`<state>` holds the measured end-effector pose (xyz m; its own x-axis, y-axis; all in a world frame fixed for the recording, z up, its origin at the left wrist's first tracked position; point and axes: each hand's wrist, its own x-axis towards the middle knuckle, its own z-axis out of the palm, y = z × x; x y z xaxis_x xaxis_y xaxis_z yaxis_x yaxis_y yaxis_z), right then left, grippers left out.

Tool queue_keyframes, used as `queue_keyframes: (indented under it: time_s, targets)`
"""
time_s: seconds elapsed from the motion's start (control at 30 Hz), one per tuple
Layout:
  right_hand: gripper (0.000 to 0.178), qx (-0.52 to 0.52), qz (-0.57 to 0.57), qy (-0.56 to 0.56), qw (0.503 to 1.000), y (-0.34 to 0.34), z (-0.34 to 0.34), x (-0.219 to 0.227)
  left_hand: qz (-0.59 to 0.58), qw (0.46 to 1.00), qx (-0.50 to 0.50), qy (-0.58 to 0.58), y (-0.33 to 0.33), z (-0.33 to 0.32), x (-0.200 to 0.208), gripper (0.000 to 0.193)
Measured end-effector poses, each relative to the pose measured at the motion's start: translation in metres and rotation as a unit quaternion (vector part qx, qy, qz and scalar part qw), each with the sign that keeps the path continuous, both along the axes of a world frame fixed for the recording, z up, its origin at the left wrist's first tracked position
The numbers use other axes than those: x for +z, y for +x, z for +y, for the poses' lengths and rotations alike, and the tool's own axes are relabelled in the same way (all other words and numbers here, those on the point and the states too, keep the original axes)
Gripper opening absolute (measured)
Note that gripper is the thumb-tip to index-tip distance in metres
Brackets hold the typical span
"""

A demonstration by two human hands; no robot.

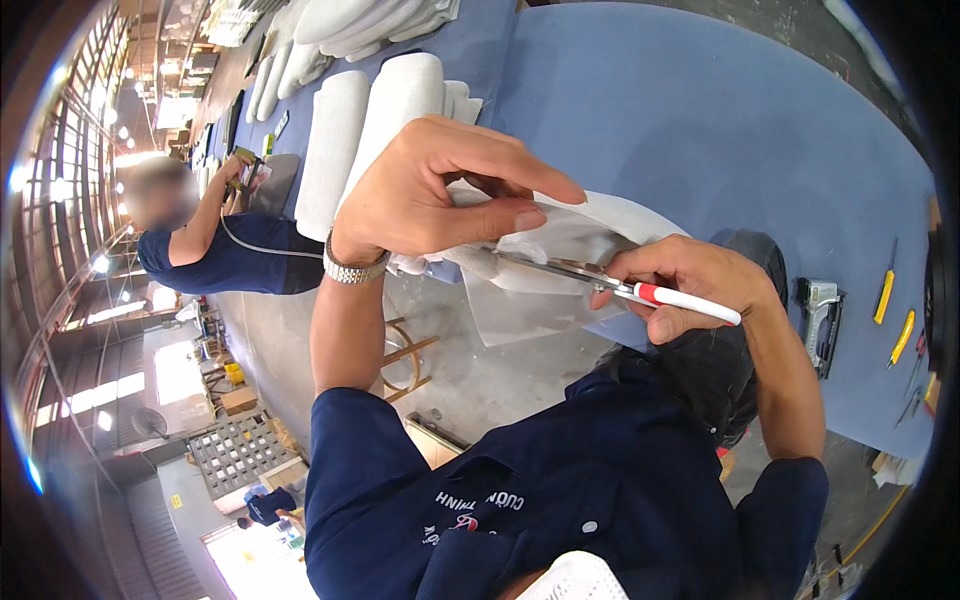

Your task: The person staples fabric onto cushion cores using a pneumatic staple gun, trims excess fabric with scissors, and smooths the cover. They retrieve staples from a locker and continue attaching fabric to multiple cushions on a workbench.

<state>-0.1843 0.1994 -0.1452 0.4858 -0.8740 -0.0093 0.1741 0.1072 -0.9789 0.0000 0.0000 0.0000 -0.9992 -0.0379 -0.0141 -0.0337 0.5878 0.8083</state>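
Observation:
My right hand (690,285) is closed around scissors (690,301) with white and red handles. Their blades point left into a light grey padded piece (620,212) and a clear plastic sheet (535,305) that hangs from it. With a metal-banded watch (354,268) on the wrist, my left hand (450,185) grips the padded piece just beyond the blade tips. Thumb and forefinger lie along its edge, and the other fingers are partly hidden. How much material lies between the blades, I cannot tell.
A blue-covered table (700,90) carries light grey cushions (405,100) at the left. On its right lie a staple gun (822,325), a yellow cutter (902,338) and a yellow-handled screwdriver (885,295). A co-worker (215,235) handles a tool at the far left. A stool (405,355) stands below.

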Motion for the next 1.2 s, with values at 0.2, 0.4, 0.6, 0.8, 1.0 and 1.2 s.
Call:
queue_keyframes:
  time_s: [0.2, 0.4, 0.6, 0.8, 1.0, 1.2]
  targets:
    - [0.072, -0.014, 0.020, -0.011, 1.000, -0.001, -0.005, 0.003, 0.007, 1.000, 0.008, 0.001, -0.002, -0.001, -0.002, 0.030]
    - [0.070, -0.047, 0.041, -0.032, 0.998, 0.004, -0.005, 0.006, 0.013, 1.000, 0.018, -0.001, -0.004, 0.002, -0.004, 0.030]
    - [0.056, -0.077, 0.091, -0.055, 0.991, 0.008, -0.005, 0.016, -0.024, 0.999, 0.001, -0.022, -0.002, 0.002, 0.004, 0.027]
    - [0.046, -0.108, 0.115, -0.064, 0.985, 0.011, 0.002, 0.020, -0.018, 1.000, 0.013, -0.004, -0.002, 0.005, 0.003, 0.027]
    - [0.047, -0.117, 0.094, -0.042, 0.988, 0.009, 0.005, 0.012, -0.016, 0.999, 0.048, -0.006, -0.008, 0.004, -0.001, 0.025]
    - [0.068, -0.054, 0.029, -0.033, 0.998, 0.006, -0.012, -0.003, 0.035, 0.999, 0.018, -0.030, 0.000, -0.014, -0.005, 0.021]
